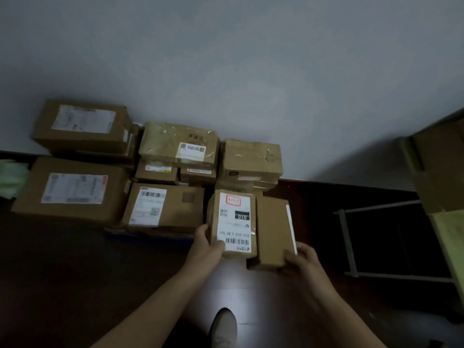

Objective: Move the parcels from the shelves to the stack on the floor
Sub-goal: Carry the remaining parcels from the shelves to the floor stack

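Low over the floor, you carry two parcels to the front of the stack, one in each grip.

Your left hand (pixel 209 243) clamps the near left corner of the labelled parcel (pixel 233 222), thumb on top at the label's edge, while your right hand (pixel 300 258) closes on the near end of the plain parcel (pixel 272 228) just beside it; holding each by its near end likely keeps the far ends free to slide in against the stack (pixel 160 177). The labelled parcel is brown cardboard, its white shipping label showing a barcode, a black "010" block and a red-outlined box. The plain one is bare cardboard with a white strip along its right edge. Both sit at the stack's front right, above the dark floor (pixel 75 285); whether they already rest on it cannot be told.
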